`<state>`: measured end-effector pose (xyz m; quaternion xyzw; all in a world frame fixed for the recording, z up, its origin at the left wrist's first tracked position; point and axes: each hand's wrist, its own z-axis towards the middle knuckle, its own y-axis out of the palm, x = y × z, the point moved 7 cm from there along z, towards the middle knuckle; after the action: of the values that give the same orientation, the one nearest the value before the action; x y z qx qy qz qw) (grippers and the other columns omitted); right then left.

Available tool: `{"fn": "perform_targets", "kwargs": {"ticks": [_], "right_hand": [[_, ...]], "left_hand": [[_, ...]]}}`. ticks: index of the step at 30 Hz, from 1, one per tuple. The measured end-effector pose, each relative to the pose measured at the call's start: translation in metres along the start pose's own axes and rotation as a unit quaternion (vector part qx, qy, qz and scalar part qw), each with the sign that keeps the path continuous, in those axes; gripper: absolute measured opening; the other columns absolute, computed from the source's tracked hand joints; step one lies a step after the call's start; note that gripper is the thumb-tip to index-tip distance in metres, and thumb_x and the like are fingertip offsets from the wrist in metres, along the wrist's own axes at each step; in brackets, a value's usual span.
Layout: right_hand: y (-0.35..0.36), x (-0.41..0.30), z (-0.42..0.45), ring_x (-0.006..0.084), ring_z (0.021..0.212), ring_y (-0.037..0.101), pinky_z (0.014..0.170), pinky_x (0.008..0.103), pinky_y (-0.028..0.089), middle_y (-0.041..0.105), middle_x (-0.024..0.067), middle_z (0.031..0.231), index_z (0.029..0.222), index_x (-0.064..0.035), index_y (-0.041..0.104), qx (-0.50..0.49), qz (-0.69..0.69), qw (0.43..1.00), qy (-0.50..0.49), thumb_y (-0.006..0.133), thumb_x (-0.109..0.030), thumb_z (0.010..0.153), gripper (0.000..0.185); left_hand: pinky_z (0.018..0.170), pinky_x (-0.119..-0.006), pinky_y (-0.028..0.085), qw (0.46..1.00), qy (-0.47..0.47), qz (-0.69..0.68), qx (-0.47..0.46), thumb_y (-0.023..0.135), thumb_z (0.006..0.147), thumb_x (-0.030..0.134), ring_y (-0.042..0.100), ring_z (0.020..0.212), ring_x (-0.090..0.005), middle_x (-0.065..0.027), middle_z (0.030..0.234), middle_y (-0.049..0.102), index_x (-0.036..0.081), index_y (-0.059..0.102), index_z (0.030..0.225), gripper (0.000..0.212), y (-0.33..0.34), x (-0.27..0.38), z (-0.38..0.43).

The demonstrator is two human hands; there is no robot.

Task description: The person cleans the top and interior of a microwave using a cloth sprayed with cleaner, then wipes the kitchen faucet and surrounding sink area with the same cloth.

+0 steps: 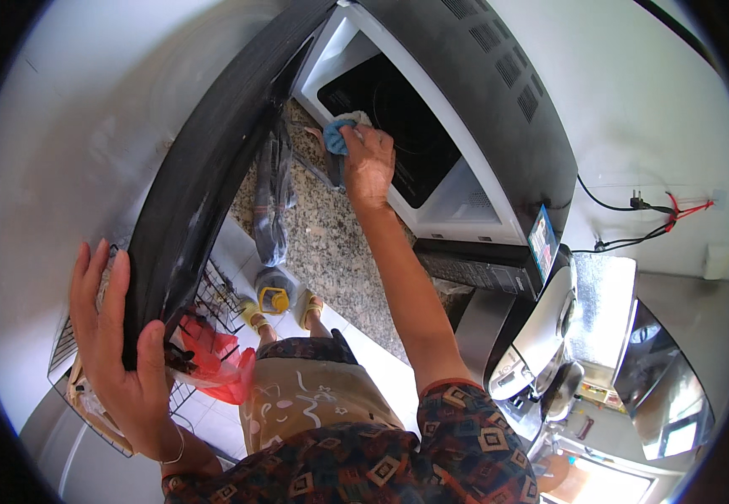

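Note:
A microwave oven (503, 126) stands on a speckled granite counter (329, 252), its black door (194, 164) swung out to the left. My left hand (115, 365) grips the door's outer edge, thumb on one side and fingers on the other. In my right hand (370, 164) is a bunched blue and white cloth (337, 135), at the lower front rim of the oven's opening. Behind the cloth shows the dark cavity panel (396, 120), with white cavity walls around it. Part of the cloth is hidden under my fingers.
Clear plastic wrapping (271, 195) lies on the counter beneath the door. A yellow-handled bottle (274, 296) stands on the floor near my feet. A red plastic bag (219, 365) and wire rack (213, 286) are at left. A white rice cooker (534, 346) is at right; cables (638, 236) hang on the wall.

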<state>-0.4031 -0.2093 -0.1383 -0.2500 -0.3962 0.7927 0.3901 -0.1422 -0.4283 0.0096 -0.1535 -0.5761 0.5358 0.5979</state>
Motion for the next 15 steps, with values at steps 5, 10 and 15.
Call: {"fn": "perform_targets", "kwargs": {"ticks": [5,10,15], "right_hand": [[-0.022,0.020,-0.062,0.0323,0.102,0.050,0.084,0.0369,0.043,0.056,0.0115,0.106,0.099,-0.0093,0.064,-0.022,0.003,1.000,-0.019,0.057,0.010,0.060,0.044],[-0.067,0.031,-0.047,0.0332,0.107,0.048,0.091,0.0388,0.040,0.051,0.0170,0.116,0.107,-0.0055,0.061,0.013,0.081,0.985,0.149,0.057,0.010,0.068,0.042],[0.006,0.063,-0.043,0.0395,0.117,0.038,0.094,0.0509,0.033,0.042,0.0201,0.127,0.119,-0.0005,0.053,-0.019,-0.175,0.970,0.167,0.057,-0.020,0.083,0.041]], "left_hand": [[0.103,-0.048,0.030,1.000,0.002,0.015,-0.009,0.049,0.086,0.030,0.039,0.125,-0.0371,-0.0167,0.128,0.049,0.007,0.056,0.122,0.043,-0.006,-0.002,-0.003],[0.104,-0.049,0.026,0.999,0.017,0.008,-0.033,0.044,0.089,0.025,0.036,0.127,-0.0370,-0.0191,0.131,0.046,0.004,0.053,0.123,0.042,0.000,0.000,-0.001],[0.100,-0.055,0.029,0.997,0.067,-0.042,-0.007,0.042,0.092,0.029,0.036,0.122,-0.0479,-0.0257,0.127,0.045,0.006,0.055,0.119,0.038,0.005,-0.009,-0.004]]}}
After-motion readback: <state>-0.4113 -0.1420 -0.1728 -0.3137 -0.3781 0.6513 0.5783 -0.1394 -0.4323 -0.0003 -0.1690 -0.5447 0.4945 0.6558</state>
